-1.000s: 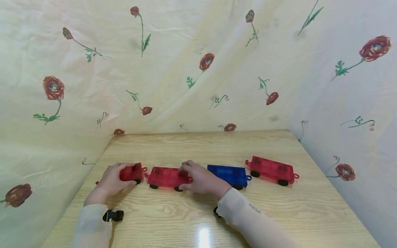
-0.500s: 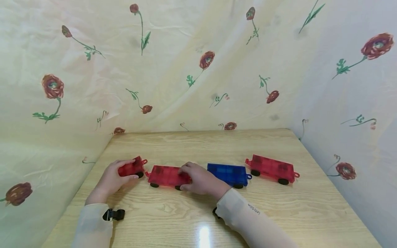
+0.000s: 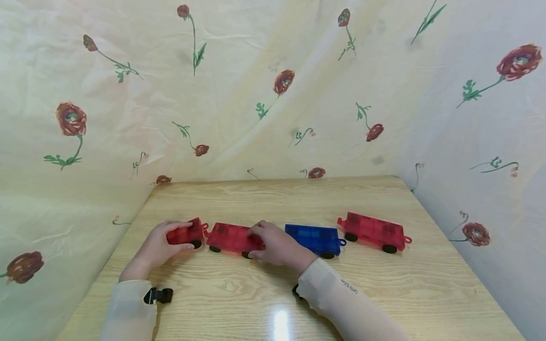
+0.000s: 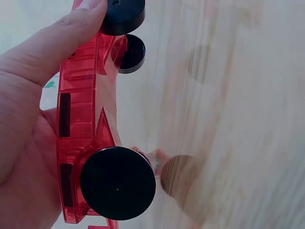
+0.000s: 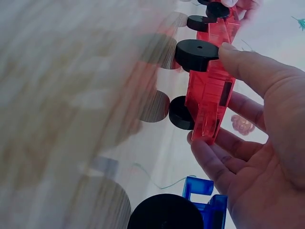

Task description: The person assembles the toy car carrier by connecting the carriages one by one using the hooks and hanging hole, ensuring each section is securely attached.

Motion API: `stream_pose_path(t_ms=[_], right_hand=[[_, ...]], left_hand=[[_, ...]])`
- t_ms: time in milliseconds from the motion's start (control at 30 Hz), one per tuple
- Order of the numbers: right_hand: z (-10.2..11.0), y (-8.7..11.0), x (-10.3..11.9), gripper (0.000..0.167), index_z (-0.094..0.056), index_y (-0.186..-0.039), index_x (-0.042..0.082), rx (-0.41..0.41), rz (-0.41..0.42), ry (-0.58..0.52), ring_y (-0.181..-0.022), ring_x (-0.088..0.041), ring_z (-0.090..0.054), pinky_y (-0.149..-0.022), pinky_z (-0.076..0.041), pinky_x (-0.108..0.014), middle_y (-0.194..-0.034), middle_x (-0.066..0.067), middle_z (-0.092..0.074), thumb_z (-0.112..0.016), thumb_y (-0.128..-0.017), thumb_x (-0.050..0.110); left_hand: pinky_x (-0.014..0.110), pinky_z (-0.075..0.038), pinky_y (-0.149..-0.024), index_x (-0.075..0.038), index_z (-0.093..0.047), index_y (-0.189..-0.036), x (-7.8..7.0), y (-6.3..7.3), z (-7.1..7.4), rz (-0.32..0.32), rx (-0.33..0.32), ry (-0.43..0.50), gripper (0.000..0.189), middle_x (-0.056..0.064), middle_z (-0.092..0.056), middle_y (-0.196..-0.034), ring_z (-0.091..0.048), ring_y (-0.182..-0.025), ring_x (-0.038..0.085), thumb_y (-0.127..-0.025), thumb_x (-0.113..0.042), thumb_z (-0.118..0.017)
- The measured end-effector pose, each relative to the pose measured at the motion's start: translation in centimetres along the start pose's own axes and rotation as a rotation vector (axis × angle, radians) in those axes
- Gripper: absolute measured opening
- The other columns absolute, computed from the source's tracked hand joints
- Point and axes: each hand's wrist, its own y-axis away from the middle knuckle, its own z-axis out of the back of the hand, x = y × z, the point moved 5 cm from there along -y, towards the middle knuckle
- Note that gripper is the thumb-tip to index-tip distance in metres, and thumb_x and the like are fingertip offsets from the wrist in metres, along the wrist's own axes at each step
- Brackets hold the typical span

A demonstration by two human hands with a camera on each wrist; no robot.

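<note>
My left hand (image 3: 154,247) grips a translucent red toy train car (image 3: 196,230), thumb on the near side; the hand hides its left part. In the left wrist view the car's red side (image 4: 76,114) and black wheels show. Right of it, my right hand (image 3: 276,247) holds the right end of a second red toy train car (image 3: 230,237) between thumb and fingers. The second car's hook overlaps the ring (image 3: 204,226) on the first car's right end in the head view. A blue toy train car (image 3: 314,238) stands just right of my right hand, its left end partly hidden.
A third red toy train car (image 3: 376,230) stands at the right, its hook close to the blue car's ring. The wooden tabletop (image 3: 230,293) ends at flower-printed cloth (image 3: 239,94) behind and on both sides. A black strap buckle (image 3: 159,296) sticks out at my left wrist.
My left hand has brought its red car rightward, against the second car's hook end. The second car's left end has shifted slightly right and away from me. The blue and far-right cars stay put.
</note>
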Motion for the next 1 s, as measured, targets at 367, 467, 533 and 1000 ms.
stream_pose_path(t_ms=[367, 467, 533, 1000], right_hand=[[-0.05, 0.11, -0.03, 0.052, -0.066, -0.138, 0.021, -0.002, -0.005, -0.008, -0.112, -0.014, -0.057, -0.097, -0.054, -0.032, -0.130, 0.002, -0.060, -0.083, -0.092, 0.039], [-0.01, 0.14, -0.12, 0.051, -0.066, -0.137, 0.022, -0.004, -0.006, -0.016, -0.111, -0.014, -0.057, -0.096, -0.054, -0.031, -0.130, 0.003, -0.060, -0.083, -0.092, 0.039], [0.00, 0.15, -0.19, 0.051, -0.066, -0.137, 0.022, -0.004, -0.009, -0.020, -0.111, -0.013, -0.057, -0.096, -0.054, -0.031, -0.129, 0.004, -0.060, -0.083, -0.092, 0.039], [0.07, 0.10, -0.42, 0.050, -0.065, -0.139, 0.023, -0.006, -0.013, -0.021, -0.117, -0.016, -0.058, -0.102, -0.053, -0.036, -0.134, 0.003, -0.059, -0.081, -0.094, 0.039]], left_hand=[[0.060, -0.046, -0.103, -0.016, -0.071, -0.136, 0.11, 0.12, -0.57, -0.013, 0.037, 0.008, 0.062, 0.011, -0.063, -0.133, -0.055, -0.126, 0.039, -0.079, -0.026, -0.095], [0.061, -0.045, -0.105, -0.016, -0.071, -0.136, 0.09, 0.09, -0.59, -0.014, 0.047, 0.017, 0.063, 0.011, -0.063, -0.134, -0.054, -0.128, 0.039, -0.079, -0.025, -0.095], [0.063, -0.043, -0.106, -0.017, -0.071, -0.137, 0.14, 0.07, -0.57, -0.010, 0.051, 0.022, 0.063, 0.011, -0.062, -0.135, -0.053, -0.129, 0.040, -0.079, -0.024, -0.095], [0.068, -0.039, -0.109, -0.018, -0.070, -0.138, 0.62, 0.29, -0.40, -0.008, 0.071, -0.004, 0.062, 0.012, -0.058, -0.141, -0.048, -0.135, 0.044, -0.081, -0.024, -0.093]])
